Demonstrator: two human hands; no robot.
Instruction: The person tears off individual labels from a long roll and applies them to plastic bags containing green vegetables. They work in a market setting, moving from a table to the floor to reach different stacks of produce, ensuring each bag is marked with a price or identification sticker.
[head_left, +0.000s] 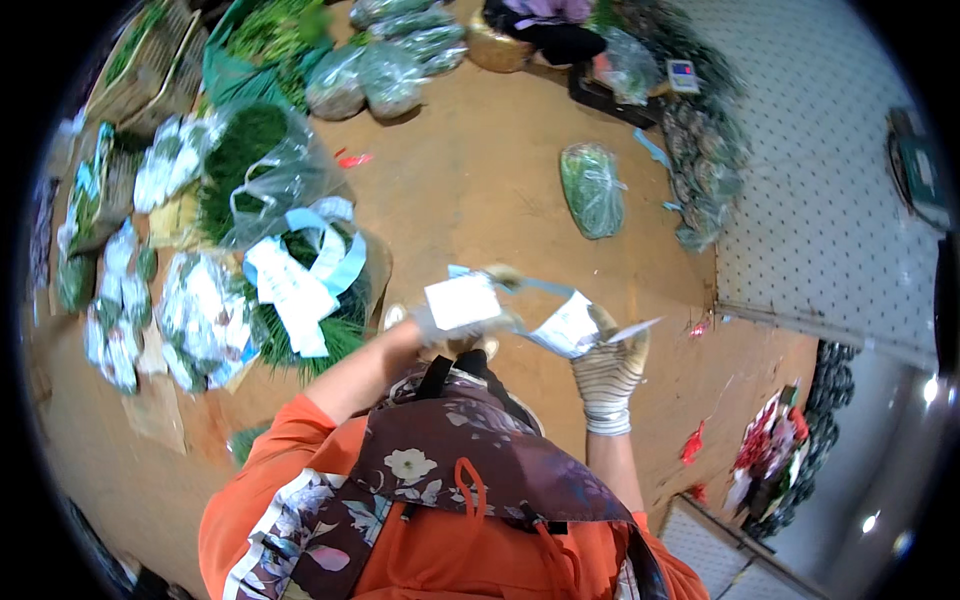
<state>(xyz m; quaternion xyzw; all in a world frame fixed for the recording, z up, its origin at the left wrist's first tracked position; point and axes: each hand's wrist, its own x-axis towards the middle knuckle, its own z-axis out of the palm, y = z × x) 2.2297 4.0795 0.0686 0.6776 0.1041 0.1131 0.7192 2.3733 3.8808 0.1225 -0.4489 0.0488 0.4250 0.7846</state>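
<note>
Both my hands wear knit work gloves and are raised in front of my body, above the brown floor. My left hand (469, 319) holds a strip of labels (463, 301) with a pale blue backing. The strip stretches across to my right hand (615, 360), which grips its other end, a white label (568, 327) with print on it. Left of my hands, more label strips (296, 289) lie looped over a bundle of long green leaves (322, 349). A clear plastic bag (274, 180) of fine green herbs stands just behind them.
Bagged greens (594, 189) lie on the floor ahead. Other bagged vegetables (199, 315) and baskets (139, 67) line the left. Beyond, a person (551, 30) sits near a digital scale (682, 76). Bagged produce (694, 165) borders a dotted surface (810, 187) at right. Red scraps (692, 442) lie nearby.
</note>
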